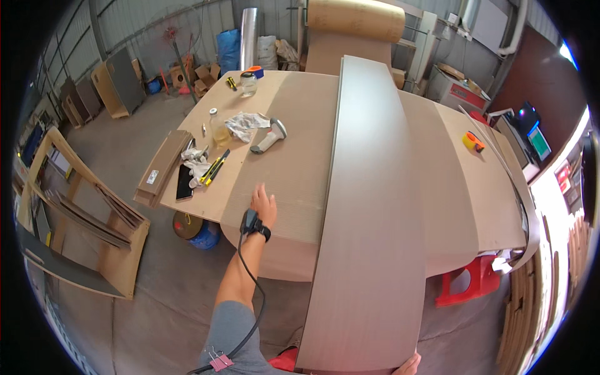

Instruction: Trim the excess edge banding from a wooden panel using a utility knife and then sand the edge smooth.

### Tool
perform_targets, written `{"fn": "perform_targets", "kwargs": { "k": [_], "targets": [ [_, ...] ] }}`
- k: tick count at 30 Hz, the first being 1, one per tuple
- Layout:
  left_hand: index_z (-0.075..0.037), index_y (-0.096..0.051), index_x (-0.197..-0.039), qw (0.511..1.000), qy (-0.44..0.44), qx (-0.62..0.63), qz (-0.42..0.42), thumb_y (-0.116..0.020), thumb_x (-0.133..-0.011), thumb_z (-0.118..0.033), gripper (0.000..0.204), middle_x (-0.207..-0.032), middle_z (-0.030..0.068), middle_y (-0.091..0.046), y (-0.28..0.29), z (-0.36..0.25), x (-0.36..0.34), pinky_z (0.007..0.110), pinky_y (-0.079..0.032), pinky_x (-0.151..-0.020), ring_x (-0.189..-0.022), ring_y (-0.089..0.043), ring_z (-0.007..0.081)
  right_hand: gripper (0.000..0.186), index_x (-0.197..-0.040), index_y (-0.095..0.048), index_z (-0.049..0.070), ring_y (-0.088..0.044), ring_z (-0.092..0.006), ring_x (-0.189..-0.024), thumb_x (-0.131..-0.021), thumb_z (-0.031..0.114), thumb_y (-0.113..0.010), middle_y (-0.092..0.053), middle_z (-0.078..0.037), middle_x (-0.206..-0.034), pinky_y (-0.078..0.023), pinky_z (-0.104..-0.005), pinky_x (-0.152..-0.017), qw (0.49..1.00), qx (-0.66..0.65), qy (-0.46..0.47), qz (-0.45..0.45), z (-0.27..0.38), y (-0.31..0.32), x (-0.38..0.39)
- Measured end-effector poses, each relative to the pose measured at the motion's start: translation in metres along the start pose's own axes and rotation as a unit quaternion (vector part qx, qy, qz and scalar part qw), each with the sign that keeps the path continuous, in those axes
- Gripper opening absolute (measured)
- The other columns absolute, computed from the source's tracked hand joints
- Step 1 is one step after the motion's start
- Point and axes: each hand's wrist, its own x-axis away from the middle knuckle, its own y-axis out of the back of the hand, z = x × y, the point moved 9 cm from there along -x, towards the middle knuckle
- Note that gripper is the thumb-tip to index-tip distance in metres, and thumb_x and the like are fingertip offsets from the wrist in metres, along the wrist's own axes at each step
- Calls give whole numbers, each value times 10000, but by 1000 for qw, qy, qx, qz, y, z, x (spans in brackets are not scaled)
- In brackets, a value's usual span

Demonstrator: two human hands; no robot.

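A long grey-brown panel (369, 219) lies lengthwise across the table, which is covered with brown corrugated paper (275, 194), and overhangs the near edge. My left hand (263, 201), wearing a wrist device with a cable, is over the paper left of the panel, fingers apart and loosely bent, holding nothing. My right hand (407, 365) grips the panel's near right corner. Ahead of my left hand are a barcode scanner (267, 137), a glass bottle (220, 130), white rags (245, 123), yellow-black knives (215, 170) and a black phone (184, 182).
A large paper roll (355, 19) stands behind the table. A wooden rack with boards (87, 219) is on the left floor. A red stool (459, 284) sits under the right side; leaning planks (525, 300) and a screen (537, 140) are at the right.
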Motion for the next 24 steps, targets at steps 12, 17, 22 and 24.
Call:
{"fn": "perform_targets", "kwargs": {
  "k": [12, 17, 22, 24],
  "targets": [
    [-219, -56, -1593, 983, 88, -28, -158, -748, -785, -213, 1063, -1583, 307, -136, -66, 68, -149, 518, -271, -1140, -1408, -284, 455, 407, -1300, -565, -2, -574, -401, -1141, -1059, 271, -382, -606, -248, -1262, -440, -447, -992, 997, 50, -61, 22, -32, -12, -6],
    [-353, -156, -1573, 982, 103, -140, -77, -656, -900, -356, 839, -1639, 28, -184, -79, 48, -170, 663, -326, -1018, -1292, -418, 387, 417, -1297, -567, -5, -561, -400, -1153, -1059, 273, -368, -601, -245, -1262, -428, -450, -1002, 994, 61, -87, 13, -40, -11, 2],
    [-248, -395, -1434, 959, 118, -258, -14, -644, -917, -389, 591, -1487, 28, -403, -87, 40, -183, 625, -391, -954, -1215, -497, 324, 426, -1294, -569, -7, -548, -399, -1165, -1059, 275, -353, -596, -242, -1262, -416, -452, -1012, 993, 62, -98, 8, -45, -12, 6],
    [-205, -469, -1355, 961, 116, -250, -11, -652, -910, -403, 521, -1402, 27, -485, -82, 56, -188, 599, -410, -942, -1185, -522, 311, 430, -1293, -570, -9, -543, -399, -1170, -1059, 275, -347, -594, -241, -1262, -412, -453, -1016, 993, 59, -98, 11, -43, -17, 5]
  ]
}}
